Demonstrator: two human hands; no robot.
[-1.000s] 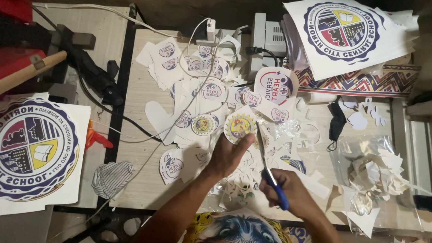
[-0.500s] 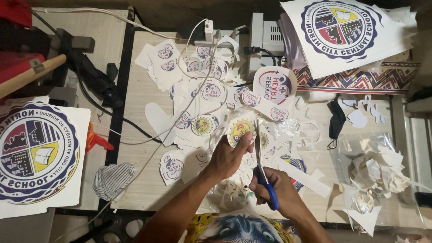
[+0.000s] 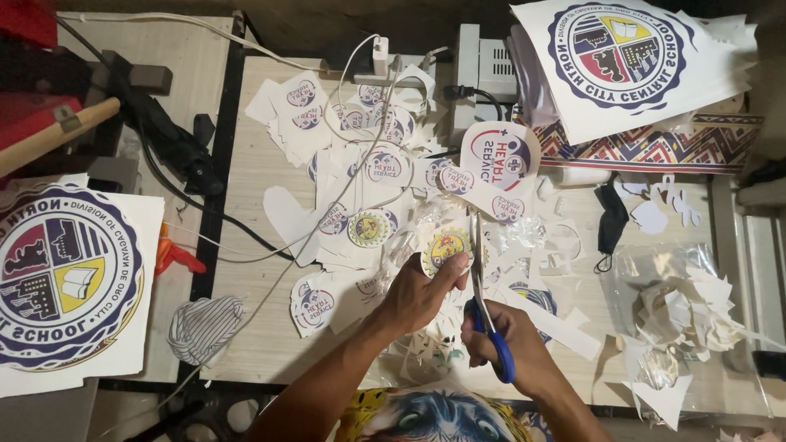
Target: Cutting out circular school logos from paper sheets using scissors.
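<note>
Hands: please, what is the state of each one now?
Left hand: closed on a round yellow sticker.
Right hand: closed on blue scissors, blades at the sticker.

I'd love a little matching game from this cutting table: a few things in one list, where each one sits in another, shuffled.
Things:
1. blue-handled scissors
2. small round yellow sticker
3. striped cloth
4. black face mask

Places:
A. lying on the table's near left part, by the cables
B. in the right hand
C. pinched in the left hand, at the blades
D. lying right of the cut-outs, below the patterned fabric

Pairs: 1-B, 2-C, 3-A, 4-D
</note>
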